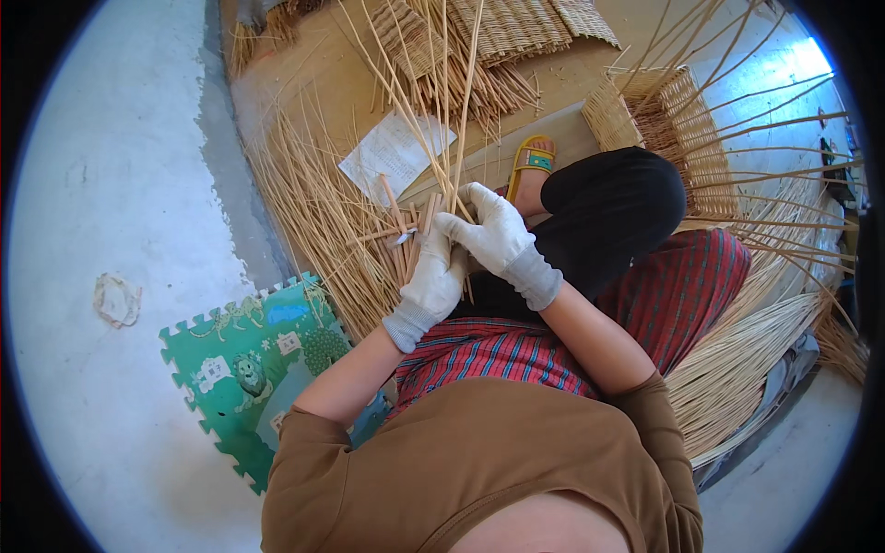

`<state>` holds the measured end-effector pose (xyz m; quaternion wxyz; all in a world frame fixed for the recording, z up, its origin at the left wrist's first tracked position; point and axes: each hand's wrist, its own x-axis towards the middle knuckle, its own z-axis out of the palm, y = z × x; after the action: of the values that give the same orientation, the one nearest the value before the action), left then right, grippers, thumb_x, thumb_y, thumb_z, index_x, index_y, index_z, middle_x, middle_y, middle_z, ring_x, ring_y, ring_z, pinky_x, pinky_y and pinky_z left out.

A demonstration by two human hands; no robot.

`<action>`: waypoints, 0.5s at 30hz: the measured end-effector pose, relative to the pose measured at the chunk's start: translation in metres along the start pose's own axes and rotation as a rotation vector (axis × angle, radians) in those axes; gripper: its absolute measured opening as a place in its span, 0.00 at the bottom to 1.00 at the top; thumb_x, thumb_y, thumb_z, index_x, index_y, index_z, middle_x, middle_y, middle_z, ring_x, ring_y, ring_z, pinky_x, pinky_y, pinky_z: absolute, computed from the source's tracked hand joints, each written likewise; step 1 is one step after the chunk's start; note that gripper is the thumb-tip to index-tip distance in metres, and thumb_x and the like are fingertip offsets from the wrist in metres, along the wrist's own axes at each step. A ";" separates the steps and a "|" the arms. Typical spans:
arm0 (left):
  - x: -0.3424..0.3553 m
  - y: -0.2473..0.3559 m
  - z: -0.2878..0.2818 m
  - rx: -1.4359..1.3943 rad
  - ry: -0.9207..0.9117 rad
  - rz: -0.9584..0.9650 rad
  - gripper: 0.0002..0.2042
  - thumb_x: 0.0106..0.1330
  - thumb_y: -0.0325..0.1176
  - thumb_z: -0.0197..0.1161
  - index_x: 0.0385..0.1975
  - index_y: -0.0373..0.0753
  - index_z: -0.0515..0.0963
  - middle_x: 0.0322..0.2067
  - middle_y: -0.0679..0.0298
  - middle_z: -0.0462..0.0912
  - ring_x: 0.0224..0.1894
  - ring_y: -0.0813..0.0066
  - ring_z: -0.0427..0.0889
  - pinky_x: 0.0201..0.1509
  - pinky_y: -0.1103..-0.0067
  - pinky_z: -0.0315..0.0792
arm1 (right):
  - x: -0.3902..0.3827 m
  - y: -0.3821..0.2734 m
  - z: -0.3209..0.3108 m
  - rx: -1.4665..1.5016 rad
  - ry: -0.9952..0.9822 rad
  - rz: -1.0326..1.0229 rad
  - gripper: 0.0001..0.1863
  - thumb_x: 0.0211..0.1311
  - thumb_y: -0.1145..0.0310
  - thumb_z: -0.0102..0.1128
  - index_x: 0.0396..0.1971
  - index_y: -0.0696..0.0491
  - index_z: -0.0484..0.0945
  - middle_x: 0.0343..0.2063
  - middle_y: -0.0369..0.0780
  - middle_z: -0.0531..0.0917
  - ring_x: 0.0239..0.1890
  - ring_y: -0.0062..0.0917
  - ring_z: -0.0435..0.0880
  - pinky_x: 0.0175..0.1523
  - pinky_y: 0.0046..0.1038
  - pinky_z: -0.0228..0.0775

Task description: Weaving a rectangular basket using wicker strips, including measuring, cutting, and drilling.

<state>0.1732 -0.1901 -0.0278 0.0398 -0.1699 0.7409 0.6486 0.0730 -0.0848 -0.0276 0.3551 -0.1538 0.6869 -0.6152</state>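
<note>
Both my hands wear pale gloves with grey cuffs and meet in front of my lap. My right hand (499,234) is closed round the lower ends of several long thin wicker rods (449,177), which fan upward. My left hand (433,278) is closed just below and beside it, against short thicker sticks (429,214) that cross one another. Its fingertips are partly hidden, but it appears to grip these sticks where they meet the rods. A small white piece (403,237) shows at the crossing.
Loose wicker rods (318,198) lie to the left, beside a paper sheet (392,161). Woven panels (512,29) lie at the far side. An unfinished wicker basket (701,138) with long upright rods stands at the right, above bundled rods (737,378). A green foam mat (249,369) is at left.
</note>
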 end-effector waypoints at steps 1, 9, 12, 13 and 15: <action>-0.002 0.004 -0.001 -0.057 -0.002 -0.034 0.18 0.69 0.18 0.49 0.59 0.36 0.64 0.50 0.60 0.72 0.51 0.72 0.74 0.57 0.77 0.72 | 0.000 -0.001 0.002 0.094 -0.005 0.002 0.23 0.61 0.58 0.67 0.46 0.61 0.76 0.36 0.43 0.85 0.40 0.23 0.83 0.46 0.28 0.75; -0.018 -0.005 -0.034 -0.651 0.057 -0.143 0.23 0.73 0.30 0.54 0.66 0.38 0.60 0.53 0.62 0.74 0.52 0.76 0.76 0.57 0.76 0.74 | 0.007 0.004 0.021 0.215 -0.120 -0.005 0.16 0.66 0.66 0.61 0.47 0.61 0.74 0.36 0.39 0.81 0.37 0.18 0.78 0.44 0.23 0.73; -0.023 -0.005 -0.045 -0.638 0.094 -0.184 0.19 0.75 0.31 0.53 0.64 0.37 0.64 0.51 0.64 0.76 0.50 0.79 0.78 0.57 0.78 0.74 | 0.010 0.003 0.026 0.201 -0.137 0.021 0.16 0.66 0.66 0.62 0.46 0.61 0.74 0.35 0.38 0.81 0.37 0.17 0.78 0.44 0.23 0.73; -0.025 -0.004 -0.047 -0.635 0.101 -0.207 0.18 0.75 0.32 0.52 0.62 0.39 0.65 0.48 0.66 0.77 0.47 0.78 0.79 0.55 0.78 0.75 | 0.010 -0.001 0.028 0.206 -0.151 0.037 0.16 0.66 0.66 0.62 0.46 0.61 0.74 0.35 0.38 0.81 0.36 0.17 0.77 0.43 0.22 0.73; -0.026 -0.008 -0.050 -0.638 0.109 -0.232 0.16 0.75 0.33 0.52 0.61 0.41 0.66 0.45 0.67 0.78 0.45 0.78 0.79 0.52 0.78 0.76 | 0.011 -0.001 0.031 0.207 -0.164 0.058 0.16 0.66 0.66 0.62 0.46 0.61 0.74 0.35 0.38 0.81 0.36 0.17 0.77 0.42 0.22 0.73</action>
<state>0.2080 -0.2347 -0.0201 0.0187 -0.2912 0.4774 0.8288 0.0860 -0.1156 -0.0294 0.4418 -0.1460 0.5925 -0.6577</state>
